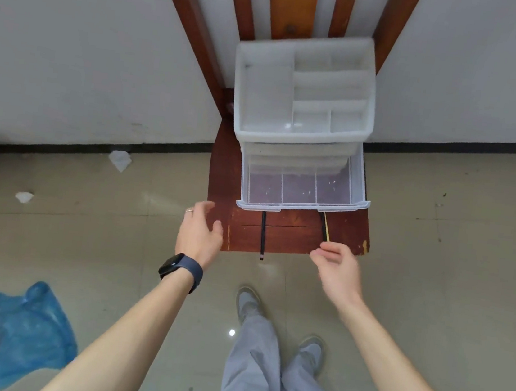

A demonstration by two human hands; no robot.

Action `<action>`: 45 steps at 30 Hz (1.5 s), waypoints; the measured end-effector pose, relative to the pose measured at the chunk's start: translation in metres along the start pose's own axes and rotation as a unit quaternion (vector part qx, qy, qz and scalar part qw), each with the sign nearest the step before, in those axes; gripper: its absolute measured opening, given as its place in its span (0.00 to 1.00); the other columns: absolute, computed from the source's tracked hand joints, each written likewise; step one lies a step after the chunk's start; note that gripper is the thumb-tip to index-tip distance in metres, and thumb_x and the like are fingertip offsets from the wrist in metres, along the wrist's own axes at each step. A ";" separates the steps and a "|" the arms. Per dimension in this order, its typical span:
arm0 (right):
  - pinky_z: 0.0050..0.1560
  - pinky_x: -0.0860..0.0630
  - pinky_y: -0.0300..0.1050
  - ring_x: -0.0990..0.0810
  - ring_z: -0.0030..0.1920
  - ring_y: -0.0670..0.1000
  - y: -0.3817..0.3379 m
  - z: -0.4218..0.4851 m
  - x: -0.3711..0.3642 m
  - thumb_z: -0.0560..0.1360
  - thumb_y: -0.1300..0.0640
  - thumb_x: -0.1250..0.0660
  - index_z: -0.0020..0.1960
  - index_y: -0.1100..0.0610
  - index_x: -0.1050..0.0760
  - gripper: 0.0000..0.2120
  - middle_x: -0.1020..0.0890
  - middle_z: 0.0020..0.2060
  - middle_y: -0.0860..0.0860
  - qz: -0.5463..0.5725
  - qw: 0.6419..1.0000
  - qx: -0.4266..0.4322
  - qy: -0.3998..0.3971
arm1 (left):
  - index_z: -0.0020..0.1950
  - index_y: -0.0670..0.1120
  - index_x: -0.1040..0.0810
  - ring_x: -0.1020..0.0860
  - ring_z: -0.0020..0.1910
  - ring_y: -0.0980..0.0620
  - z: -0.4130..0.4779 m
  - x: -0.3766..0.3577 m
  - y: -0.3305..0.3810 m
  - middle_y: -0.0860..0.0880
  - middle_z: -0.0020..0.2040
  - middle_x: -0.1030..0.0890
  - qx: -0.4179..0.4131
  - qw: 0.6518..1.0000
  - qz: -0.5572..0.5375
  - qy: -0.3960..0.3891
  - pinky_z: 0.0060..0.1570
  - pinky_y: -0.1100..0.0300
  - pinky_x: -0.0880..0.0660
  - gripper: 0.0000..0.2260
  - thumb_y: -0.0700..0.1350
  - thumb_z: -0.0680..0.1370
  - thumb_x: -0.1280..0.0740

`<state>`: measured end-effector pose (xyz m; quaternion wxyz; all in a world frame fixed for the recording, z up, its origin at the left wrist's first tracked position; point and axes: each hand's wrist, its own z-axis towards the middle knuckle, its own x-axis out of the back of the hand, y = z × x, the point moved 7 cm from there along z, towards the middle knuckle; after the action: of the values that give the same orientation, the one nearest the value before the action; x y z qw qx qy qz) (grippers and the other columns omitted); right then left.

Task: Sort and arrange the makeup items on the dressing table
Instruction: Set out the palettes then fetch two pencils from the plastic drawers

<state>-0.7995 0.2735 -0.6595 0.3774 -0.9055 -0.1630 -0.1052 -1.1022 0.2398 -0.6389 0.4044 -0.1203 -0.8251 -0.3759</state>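
A white plastic organiser (301, 126) stands on the small wooden dressing table (223, 175). Its top tray is divided into compartments, and its clear bottom drawer (295, 200) is pulled out and holds nothing. Two thin black makeup pencils lie on the wood under the drawer's front. The left pencil (262, 235) reaches past the table's front edge. My right hand (337, 266) has curled fingers that pinch the near end of the right pencil (323, 226). My left hand (200, 230), with a ring and a dark wristwatch, hovers with relaxed fingers over the table's front left corner and holds nothing.
The table stands against a white wall with dark wooden slats (293, 4) rising behind it. On the tiled floor lie a blue plastic bag (6, 327) at lower left and crumpled white paper scraps (120, 160). My legs and grey shoes (248, 301) are just before the table.
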 end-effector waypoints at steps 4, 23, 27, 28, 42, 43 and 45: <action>0.46 0.20 0.44 0.16 0.51 0.49 -0.025 -0.027 -0.007 0.78 0.60 0.30 0.61 0.57 0.23 0.12 0.16 0.50 0.52 0.172 0.982 -0.074 -0.032 | 0.74 0.49 0.33 0.34 0.72 0.48 0.009 0.055 0.065 0.47 0.73 0.33 -0.128 0.990 0.009 0.066 0.63 0.61 0.36 0.25 0.43 0.76 0.33; 0.63 0.25 0.54 0.20 0.64 0.59 -0.110 -0.029 -0.046 0.79 0.71 0.41 0.81 0.56 0.45 0.33 0.22 0.64 0.61 0.460 0.871 -0.163 -0.052 | 0.82 0.50 0.57 0.66 0.78 0.56 0.050 0.033 0.140 0.56 0.81 0.59 -0.335 0.905 0.243 -0.097 0.77 0.47 0.56 0.30 0.51 0.83 0.47; 0.65 0.25 0.55 0.21 0.64 0.60 -0.130 -0.021 -0.040 0.79 0.70 0.40 0.81 0.58 0.44 0.32 0.24 0.67 0.63 0.469 0.868 -0.157 -0.051 | 0.82 0.51 0.57 0.66 0.78 0.57 0.049 0.034 0.142 0.57 0.81 0.58 -0.325 0.910 0.235 -0.103 0.77 0.47 0.56 0.29 0.50 0.83 0.48; 0.65 0.25 0.55 0.21 0.64 0.60 -0.133 -0.018 -0.039 0.79 0.70 0.40 0.80 0.59 0.43 0.31 0.25 0.67 0.63 0.470 0.867 -0.159 -0.053 | 0.82 0.51 0.57 0.67 0.78 0.57 0.049 0.034 0.142 0.57 0.81 0.59 -0.325 0.910 0.238 -0.102 0.77 0.47 0.57 0.29 0.50 0.83 0.48; 0.67 0.28 0.55 0.20 0.64 0.59 -0.171 0.008 -0.065 0.79 0.67 0.40 0.72 0.59 0.30 0.22 0.22 0.66 0.61 0.535 0.828 -0.147 -0.078 | 0.82 0.50 0.54 0.65 0.78 0.54 0.049 0.032 0.142 0.54 0.82 0.52 -0.344 0.903 0.251 -0.058 0.76 0.43 0.53 0.35 0.44 0.78 0.42; 0.66 0.28 0.55 0.20 0.64 0.59 -0.174 0.009 -0.066 0.80 0.67 0.40 0.72 0.59 0.30 0.21 0.22 0.66 0.61 0.538 0.827 -0.146 -0.078 | 0.82 0.49 0.55 0.65 0.78 0.54 0.049 0.032 0.142 0.54 0.82 0.52 -0.344 0.902 0.255 -0.059 0.76 0.43 0.52 0.35 0.44 0.77 0.42; 0.66 0.27 0.56 0.20 0.63 0.60 -0.179 0.012 -0.068 0.80 0.66 0.40 0.72 0.59 0.31 0.20 0.23 0.66 0.61 0.543 0.824 -0.143 -0.075 | 0.82 0.49 0.55 0.65 0.78 0.53 0.049 0.031 0.142 0.53 0.82 0.52 -0.343 0.901 0.259 -0.061 0.76 0.41 0.51 0.36 0.44 0.77 0.42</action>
<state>-0.9281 0.3861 -0.5731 0.2265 -0.8966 0.3438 0.1630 -1.0790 0.3691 -0.5601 0.3704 -0.4837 -0.6079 -0.5092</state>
